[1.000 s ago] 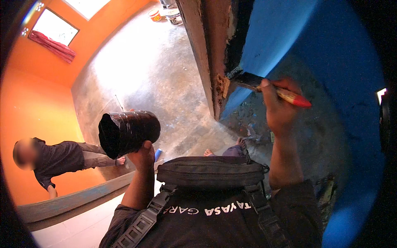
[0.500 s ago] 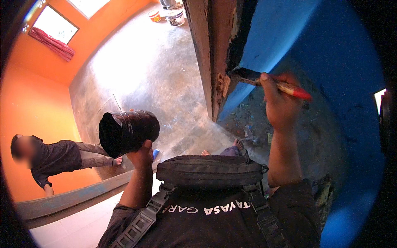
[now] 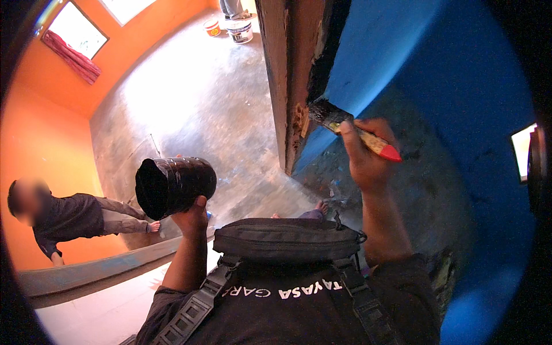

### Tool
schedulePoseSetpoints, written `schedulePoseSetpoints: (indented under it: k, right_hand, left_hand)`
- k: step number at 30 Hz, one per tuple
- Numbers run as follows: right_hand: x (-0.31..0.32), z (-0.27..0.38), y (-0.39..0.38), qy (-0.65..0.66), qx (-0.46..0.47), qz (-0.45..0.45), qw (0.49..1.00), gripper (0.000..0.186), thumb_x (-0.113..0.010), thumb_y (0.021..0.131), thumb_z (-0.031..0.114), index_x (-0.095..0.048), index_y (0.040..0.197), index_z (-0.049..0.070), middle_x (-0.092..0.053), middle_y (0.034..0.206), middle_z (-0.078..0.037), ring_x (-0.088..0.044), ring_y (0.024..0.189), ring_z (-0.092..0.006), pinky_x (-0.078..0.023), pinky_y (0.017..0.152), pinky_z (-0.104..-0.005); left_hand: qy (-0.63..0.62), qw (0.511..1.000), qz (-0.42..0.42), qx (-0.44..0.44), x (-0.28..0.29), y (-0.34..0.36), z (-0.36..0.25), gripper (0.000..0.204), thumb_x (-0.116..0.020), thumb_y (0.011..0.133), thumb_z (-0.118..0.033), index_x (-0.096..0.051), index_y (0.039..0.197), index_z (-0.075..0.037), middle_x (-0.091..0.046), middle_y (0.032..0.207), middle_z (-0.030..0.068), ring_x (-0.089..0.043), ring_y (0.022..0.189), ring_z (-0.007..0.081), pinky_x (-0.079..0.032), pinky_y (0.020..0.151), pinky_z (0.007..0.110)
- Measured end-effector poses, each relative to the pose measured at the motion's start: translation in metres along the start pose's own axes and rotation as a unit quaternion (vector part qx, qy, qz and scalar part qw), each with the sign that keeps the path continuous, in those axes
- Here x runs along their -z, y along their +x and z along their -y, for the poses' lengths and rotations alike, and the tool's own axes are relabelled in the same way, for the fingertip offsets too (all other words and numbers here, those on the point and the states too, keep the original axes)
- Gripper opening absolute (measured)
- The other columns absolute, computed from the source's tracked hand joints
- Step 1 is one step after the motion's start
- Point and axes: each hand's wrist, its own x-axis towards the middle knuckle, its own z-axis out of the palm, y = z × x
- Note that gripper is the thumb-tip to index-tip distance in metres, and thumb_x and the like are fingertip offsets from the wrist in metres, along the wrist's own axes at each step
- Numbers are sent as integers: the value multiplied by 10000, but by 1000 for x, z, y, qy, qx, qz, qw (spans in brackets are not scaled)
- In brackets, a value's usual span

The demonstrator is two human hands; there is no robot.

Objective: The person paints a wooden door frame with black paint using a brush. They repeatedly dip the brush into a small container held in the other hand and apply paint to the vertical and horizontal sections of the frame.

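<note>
My left hand (image 3: 190, 214) grips a black-smeared paint can (image 3: 181, 183) from below, its dark opening facing up at the camera. My right hand (image 3: 368, 158) holds a paintbrush (image 3: 329, 115) with a wooden, red-tipped handle. The brush's black-coated bristles touch the edge of a weathered brown door frame (image 3: 296, 69), along a band of black paint beside a bright blue surface (image 3: 374, 52). Flaking patches show on the brown wood near the bristles.
A person (image 3: 69, 218) stands by the orange wall (image 3: 46, 138) at left. Two buckets (image 3: 239, 33) and someone's legs (image 3: 230, 10) are at the far top. A raised ledge (image 3: 103, 270) runs at lower left, concrete floor (image 3: 172, 103) beyond. A deep blue wall (image 3: 477, 172) stands at right.
My right hand has moved left and slightly down, with the brush now angled more steeply on the frame edge. My left hand and can have barely moved; the view has shifted a little.
</note>
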Motion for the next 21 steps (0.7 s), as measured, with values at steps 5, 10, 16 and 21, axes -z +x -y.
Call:
schedulePoseSetpoints:
  k: [5,10,16,21]
  right_hand:
    - [-17,4,25,58,38,-47,996,209,-812,816,113,-615,851,53,-647,789,-82,-619,678,-152,-507,613,-299]
    - [0,14,38,0,216,-93,972,211,-737,882,71,-574,1010,28,-640,904,-106,-641,725,-161,-519,603,-281]
    - [-5,-5,14,-69,282,47,956,248,-769,810,5,-602,992,32,-657,874,-143,-657,741,-232,-535,634,-325]
    - [4,-3,17,-7,299,41,953,264,-801,747,-12,-623,927,64,-659,824,-130,-653,714,-264,-541,625,-351]
  left_hand:
    - [21,1000,10,-7,5,-10,-6,900,-854,759,-277,-347,1445,9,-476,1439,151,-521,1260,278,-415,1070,397]
    - [-4,1000,-11,-17,4,-26,-16,889,-851,759,-238,-347,1447,14,-467,1452,148,-513,1268,271,-412,1073,395]
    - [-18,998,-59,-20,-14,-51,-25,895,-883,730,-278,-394,1422,8,-488,1425,149,-530,1244,273,-423,1070,413]
    - [10,996,-82,-20,-32,-86,-33,936,-892,718,-381,-403,1413,14,-500,1405,163,-540,1229,278,-435,1058,409]
